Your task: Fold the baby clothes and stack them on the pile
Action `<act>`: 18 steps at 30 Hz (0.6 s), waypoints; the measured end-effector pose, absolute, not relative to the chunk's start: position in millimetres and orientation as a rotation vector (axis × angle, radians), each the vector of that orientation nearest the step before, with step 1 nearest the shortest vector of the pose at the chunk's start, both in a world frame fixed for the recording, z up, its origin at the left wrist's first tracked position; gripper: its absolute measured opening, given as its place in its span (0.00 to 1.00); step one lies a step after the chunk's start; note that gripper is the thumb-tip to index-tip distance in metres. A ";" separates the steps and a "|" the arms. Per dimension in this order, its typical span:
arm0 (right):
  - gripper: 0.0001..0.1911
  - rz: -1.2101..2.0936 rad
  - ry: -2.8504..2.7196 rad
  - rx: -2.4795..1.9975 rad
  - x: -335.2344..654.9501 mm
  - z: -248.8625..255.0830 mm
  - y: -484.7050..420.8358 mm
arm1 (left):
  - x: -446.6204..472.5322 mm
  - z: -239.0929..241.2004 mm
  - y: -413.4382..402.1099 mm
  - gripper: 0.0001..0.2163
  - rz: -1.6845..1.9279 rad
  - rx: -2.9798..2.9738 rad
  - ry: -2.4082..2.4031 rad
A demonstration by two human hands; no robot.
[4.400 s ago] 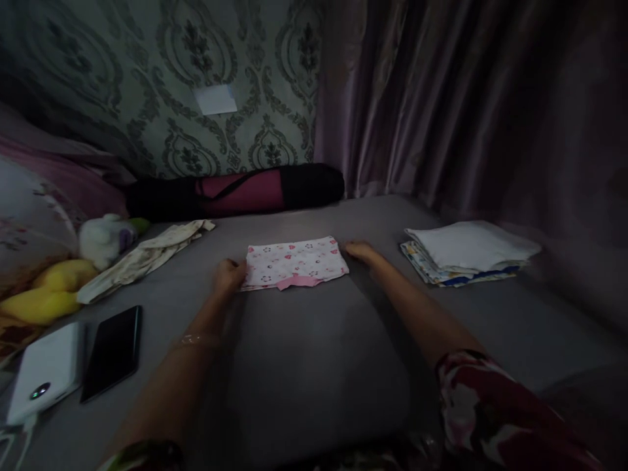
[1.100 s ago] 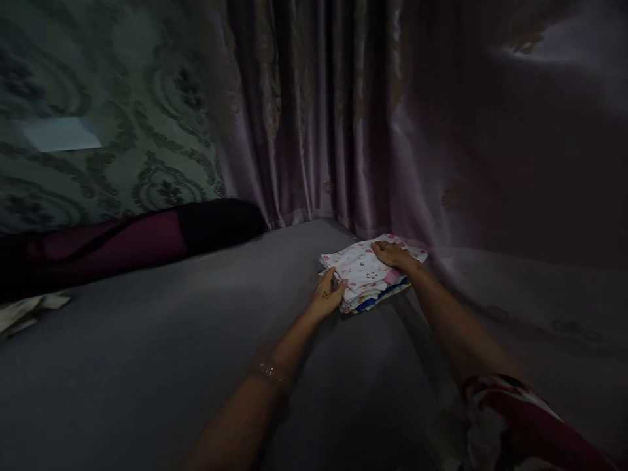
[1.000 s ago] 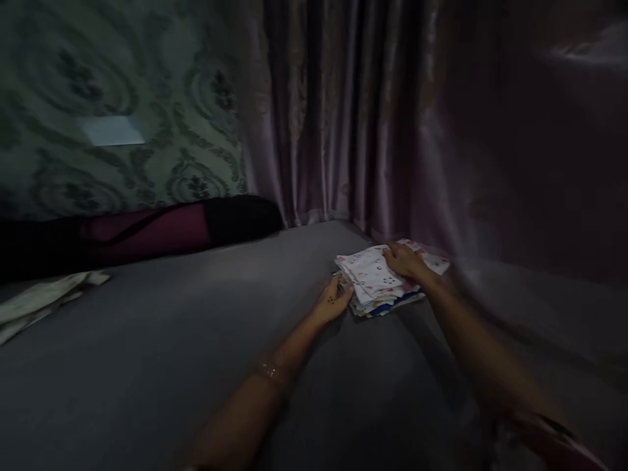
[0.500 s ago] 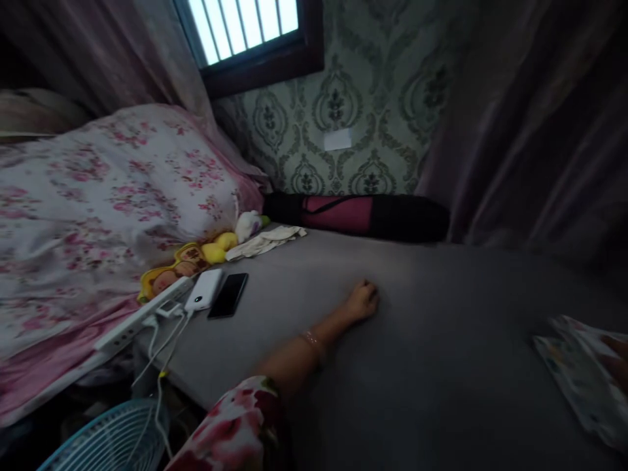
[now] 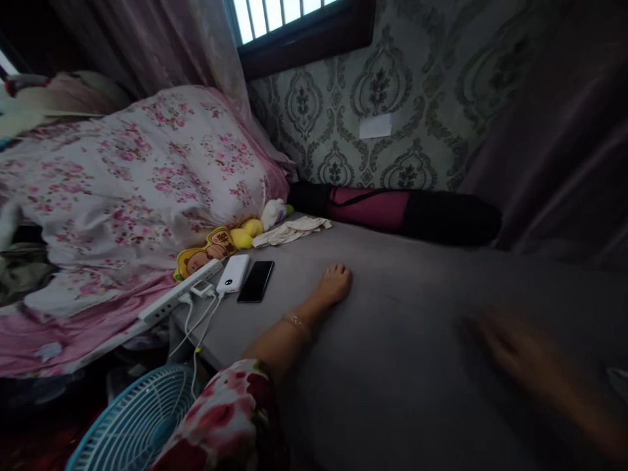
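Note:
My left hand (image 5: pixel 336 284) lies palm down on the grey surface (image 5: pixel 402 366), fingers stretched forward and holding nothing. It is a little to the right of a black phone (image 5: pixel 256 281). A crumpled cream cloth (image 5: pixel 294 230) lies beyond it, towards the wall. My right hand (image 5: pixel 510 350) is a motion-smeared blur low on the right above the grey surface, and its fingers cannot be made out. A pale scrap (image 5: pixel 619 377) shows at the right edge.
A white power bank (image 5: pixel 234 273) and a power strip (image 5: pixel 179 297) with cables lie left of the phone. Yellow soft toys (image 5: pixel 235 237) rest against floral bedding (image 5: pixel 137 176). A pink-and-black rolled bag (image 5: pixel 392 209) lines the wall. A blue fan (image 5: pixel 132 418) stands below.
I laid the folded heart-print garment on the stack at the right, then my view swung left. My left hand slid towards the phone; my right hand left the stack and is moving.

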State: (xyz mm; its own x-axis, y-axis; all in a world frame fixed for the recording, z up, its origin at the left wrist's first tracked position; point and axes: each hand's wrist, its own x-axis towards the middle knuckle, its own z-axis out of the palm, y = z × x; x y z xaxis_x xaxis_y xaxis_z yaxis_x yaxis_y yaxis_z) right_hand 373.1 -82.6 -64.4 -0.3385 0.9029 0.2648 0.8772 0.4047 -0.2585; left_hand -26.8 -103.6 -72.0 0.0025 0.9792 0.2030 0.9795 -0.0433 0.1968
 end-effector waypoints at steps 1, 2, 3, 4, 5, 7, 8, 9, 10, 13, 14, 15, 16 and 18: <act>0.33 0.175 -2.337 -1.448 348.7 -70.9 -82.4 | -28.7 -70.4 -100.3 0.15 -0.485 -2.265 -2.177; 0.33 0.239 -2.371 -1.394 321.2 -77.4 -82.0 | -32.5 -68.1 -96.5 0.14 -0.545 -2.308 -2.206; 0.33 0.294 -2.415 -1.338 292.9 -83.5 -81.5 | -38.4 -65.3 -92.4 0.12 -0.614 -2.346 -2.254; 0.33 0.317 -2.421 -1.304 265.8 -88.5 -81.2 | -46.4 -62.2 -88.2 0.10 -0.681 -2.366 -2.318; 0.32 0.345 -2.439 -1.257 241.4 -92.2 -81.4 | -56.3 -59.1 -84.4 0.09 -0.733 -2.362 -2.387; 0.30 0.373 -2.443 -1.240 204.2 -95.7 -83.5 | -81.3 -53.2 -78.5 0.11 -0.783 -2.267 -2.505; 0.29 0.373 -2.433 -1.262 191.7 -96.2 -85.5 | -95.7 -50.5 -76.8 0.12 -0.802 -2.186 -2.547; 0.29 0.362 -2.416 -1.300 183.0 -96.3 -88.0 | -111.2 -47.9 -76.0 0.12 -0.831 -2.086 -2.586; 0.29 0.340 -2.400 -1.341 177.2 -96.4 -90.7 | -127.4 -45.4 -76.0 0.13 -0.854 -1.972 -2.626; 0.30 0.242 -2.382 -1.395 171.7 -98.9 -98.7 | -176.5 -37.7 -77.3 0.15 -0.907 -1.632 -2.704; 0.30 0.211 -2.384 -1.386 171.8 -100.2 -100.8 | -191.8 -35.2 -77.5 0.15 -0.914 -1.533 -2.725; 0.30 0.188 -2.384 -1.373 172.1 -101.6 -102.5 | -206.2 -32.9 -77.2 0.16 -0.916 -1.444 -2.742; 0.30 0.171 -2.381 -1.364 172.4 -102.8 -103.7 | -219.2 -30.9 -76.5 0.16 -0.917 -1.368 -2.752; 0.30 0.152 -2.372 -1.360 172.4 -104.2 -105.1 | -240.8 -28.1 -74.2 0.16 -0.918 -1.259 -2.762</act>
